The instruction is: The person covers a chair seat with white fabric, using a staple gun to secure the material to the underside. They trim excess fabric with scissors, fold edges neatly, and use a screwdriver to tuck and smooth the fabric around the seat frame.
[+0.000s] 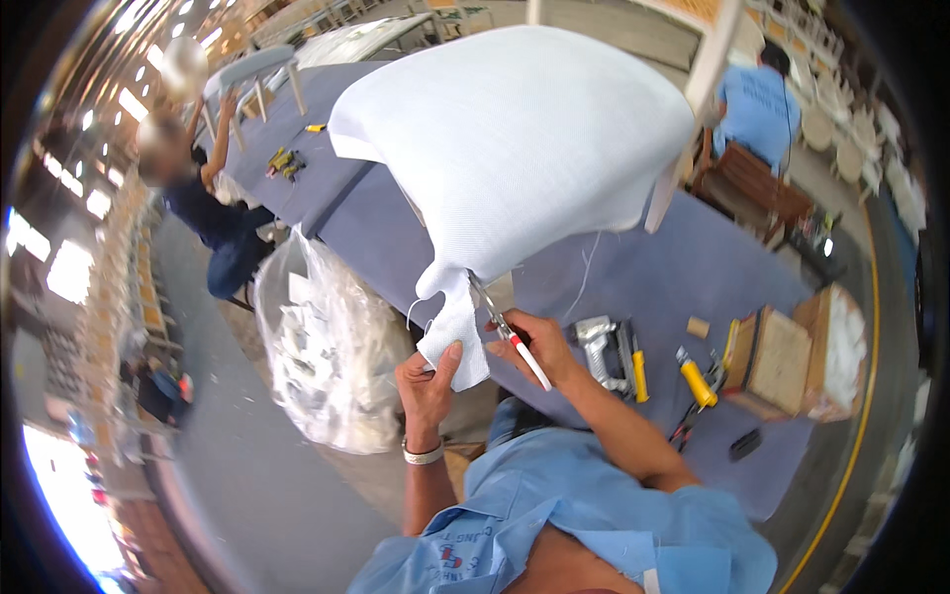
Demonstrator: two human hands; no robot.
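Note:
A chair seat (515,129) wrapped in pale woven fabric fills the upper middle, with a loose flap of fabric (458,332) hanging off its near corner. Pinched between thumb and fingers, the flap's lower end sits in my left hand (427,386). My right hand (539,346) grips a pair of scissors (524,358) with white and red handles. The scissor blades point up to the place where the flap meets the seat cover, touching the fabric there. Some frayed threads dangle beside the flap.
On the blue-grey table (653,282) lie a staple gun (600,348), yellow-handled tools (697,381) and cardboard boxes (772,361). A plastic bag of scraps (332,346) stands to the left. One person (213,198) handles a stool at far left; another (754,104) sits at far right.

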